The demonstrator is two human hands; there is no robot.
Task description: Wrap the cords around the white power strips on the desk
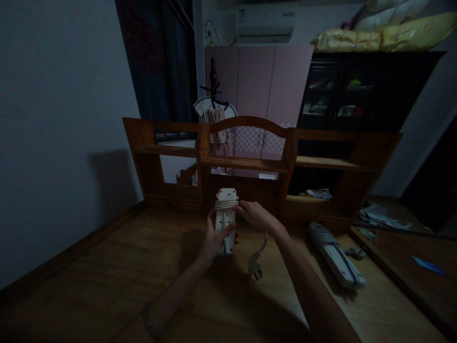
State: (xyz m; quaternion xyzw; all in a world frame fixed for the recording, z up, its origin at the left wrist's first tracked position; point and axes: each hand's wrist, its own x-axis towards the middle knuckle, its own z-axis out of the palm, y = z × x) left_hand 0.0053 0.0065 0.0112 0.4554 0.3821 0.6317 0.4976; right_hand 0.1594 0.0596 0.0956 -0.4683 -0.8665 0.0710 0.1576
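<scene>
A white power strip (226,228) is held up above the wooden surface, its cord (227,204) wound in several turns round the upper end. My left hand (215,237) is closed round its lower half, thumb across the face. At the upper right side, my right hand (254,213) pinches the cord beside the windings. From below that hand the cord's free end hangs down to a plug (254,267) with its prongs showing. To the right, a second power strip (337,257) with a grey cord wrapped round it lies on the surface.
A wooden shelf unit (246,164) stands across the back of the wooden surface (117,281). A wall (71,143) rises on the left. At the right are a raised wooden edge (392,281) and a blue slip (427,265). Pink cabinets (255,85) stand behind.
</scene>
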